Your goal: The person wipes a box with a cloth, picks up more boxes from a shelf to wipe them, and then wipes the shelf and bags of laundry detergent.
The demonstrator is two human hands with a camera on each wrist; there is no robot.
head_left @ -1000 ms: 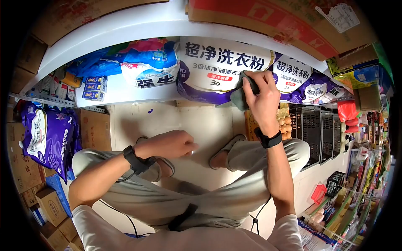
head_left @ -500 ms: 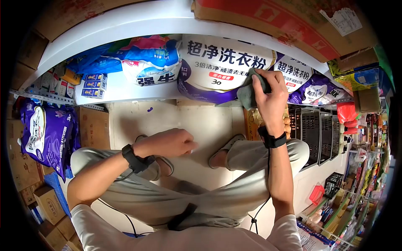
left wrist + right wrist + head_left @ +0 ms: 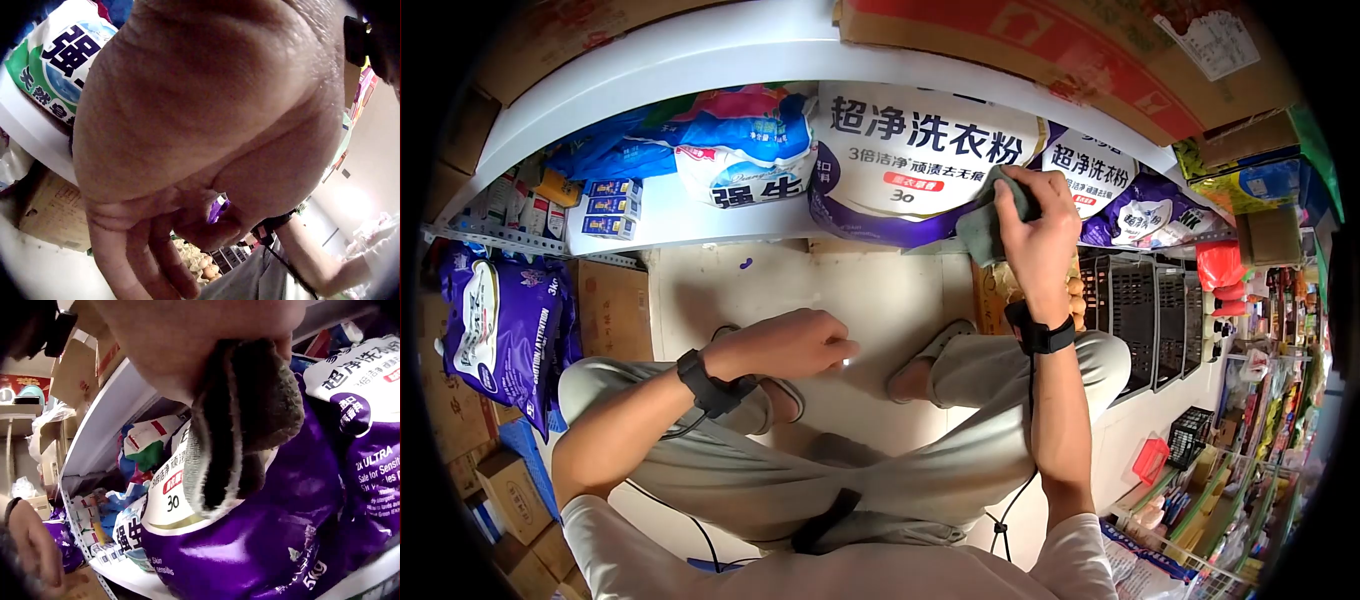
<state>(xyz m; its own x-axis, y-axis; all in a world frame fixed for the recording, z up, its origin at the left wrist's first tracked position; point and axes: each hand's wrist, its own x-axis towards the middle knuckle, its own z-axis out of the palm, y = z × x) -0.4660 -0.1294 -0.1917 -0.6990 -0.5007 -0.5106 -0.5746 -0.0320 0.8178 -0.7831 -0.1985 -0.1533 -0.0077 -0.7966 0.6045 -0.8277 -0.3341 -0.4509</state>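
My right hand (image 3: 1043, 225) grips a folded grey-green cloth (image 3: 981, 228) between thumb and fingers. The cloth lies against the lower right of a large white and purple laundry powder bag (image 3: 880, 175) on the shelf. In the right wrist view, the folded cloth (image 3: 250, 400) hangs from the fingers in front of the purple front of that bag (image 3: 250, 550). My left hand (image 3: 785, 343) hovers over the floor between my knees, its fingers loosely curled with nothing in them. The left wrist view shows the left palm (image 3: 206, 119) close up.
Blue and white bags (image 3: 750, 150) and small blue boxes (image 3: 610, 208) share the shelf (image 3: 670, 232) on the left. More purple bags (image 3: 1090, 165) stand at its right. Cardboard boxes (image 3: 1060, 50) sit above. Below are a tray of eggs (image 3: 1000, 285) and black crates (image 3: 1130, 320).
My right hand has slid slightly right across the large bag with the cloth. The left hand keeps its loose curl, and the whole head view has shifted a little.
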